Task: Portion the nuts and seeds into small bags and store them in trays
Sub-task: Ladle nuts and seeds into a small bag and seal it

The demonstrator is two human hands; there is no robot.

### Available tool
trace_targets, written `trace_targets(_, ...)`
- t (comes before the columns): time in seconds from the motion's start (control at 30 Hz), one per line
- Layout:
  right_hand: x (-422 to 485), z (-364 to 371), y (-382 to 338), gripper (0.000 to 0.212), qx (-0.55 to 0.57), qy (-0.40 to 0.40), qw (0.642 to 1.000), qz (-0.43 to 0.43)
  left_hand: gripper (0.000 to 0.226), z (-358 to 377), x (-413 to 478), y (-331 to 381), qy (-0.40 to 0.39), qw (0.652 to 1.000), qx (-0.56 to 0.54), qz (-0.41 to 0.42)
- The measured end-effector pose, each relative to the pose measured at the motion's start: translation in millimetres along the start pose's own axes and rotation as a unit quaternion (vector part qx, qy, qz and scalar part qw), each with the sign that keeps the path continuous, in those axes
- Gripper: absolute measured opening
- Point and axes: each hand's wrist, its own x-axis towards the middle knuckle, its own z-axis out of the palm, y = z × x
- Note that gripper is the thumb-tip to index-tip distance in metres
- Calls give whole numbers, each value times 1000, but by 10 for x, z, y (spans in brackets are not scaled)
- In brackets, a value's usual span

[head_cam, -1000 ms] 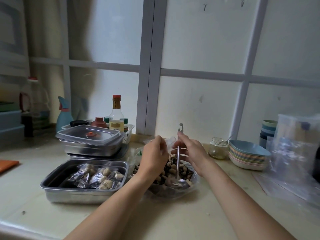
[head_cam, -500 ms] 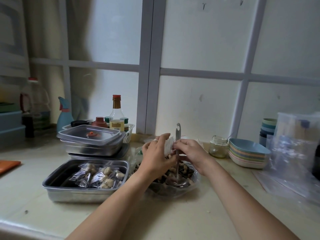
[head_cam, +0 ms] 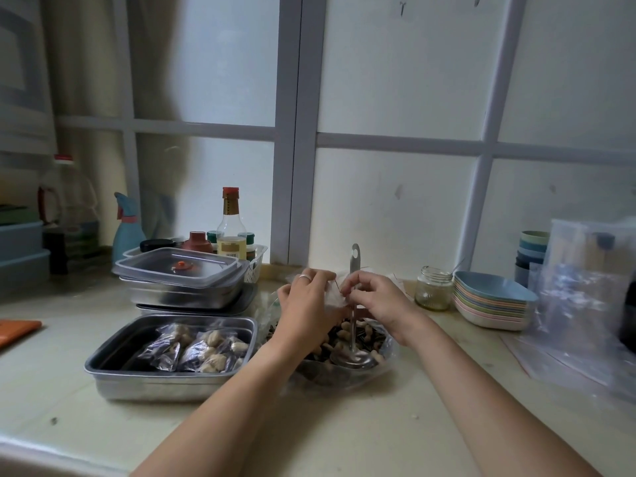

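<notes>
Above the heap of nuts and seeds (head_cam: 344,333), the left hand (head_cam: 306,301) and right hand (head_cam: 375,301) both pinch a small bag (head_cam: 332,294) at its mouth, probably so spills land in the heap. A spoon (head_cam: 354,266) stands ready in the mix. Filled bags (head_cam: 203,349) lie in the steel tray (head_cam: 137,383) alongside.

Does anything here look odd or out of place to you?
Only small things. The spoon stands nearly upright in the nuts, its handle rising between the left hand and right hand, which both pinch a small bag. A pale crumb lies loose on the counter in front. Nothing looks spilled or broken.
</notes>
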Motion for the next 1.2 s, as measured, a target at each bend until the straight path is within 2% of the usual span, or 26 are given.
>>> trace_targets(0.13,-47,10,-94,29,34,-60,997,36,57,-5,-2,19,-6,1000,9,6)
trace_targets(0.2,-57,10,-92,38,17,-84,996,36,50,-20,-13,27,-4,1000,20,20)
trace_targets(0.33,-62,2,-69,28,18,-59,998,17,68,-51,-48,29,-15,998,52,18)
trace_targets(0.53,-65,-18,-74,23,21,-82,996,14,44,-83,-78,40,-27,1000,14,2)
trace_targets(0.63,-83,8,-98,25,-57,-34,998,-9,35,-90,-85,53,-23,999,25,-24)
trace_targets(0.73,-98,-42,-120,9,-187,58,979,-61,45,-80,-86,23,-13,998,21,-56)
trace_targets(0.8,-80,-93,-111,33,-194,93,975,-52,49,-75,-88,-11,-10,996,35,-87)
trace_targets(0.87,-42,-156,-92,61,-139,120,983,-14,51,-73,-90,-41,-23,990,78,-116)
trace_targets(0.9,-35,-181,-102,66,-106,126,986,9,52,-73,-89,-51,-30,987,95,-126)
trace_targets(0.93,-26,-205,-107,60,-79,126,989,26,52,-69,-85,-65,-36,985,102,-133)
trace_targets(1.0,-23,-241,-116,25,-53,110,991,52,51,-61,-78,-82,-43,984,100,-141)
trace_targets(1.2,71,-317,49,13,55,57,990,114,49,-55,-76,-70,-63,980,99,-160)
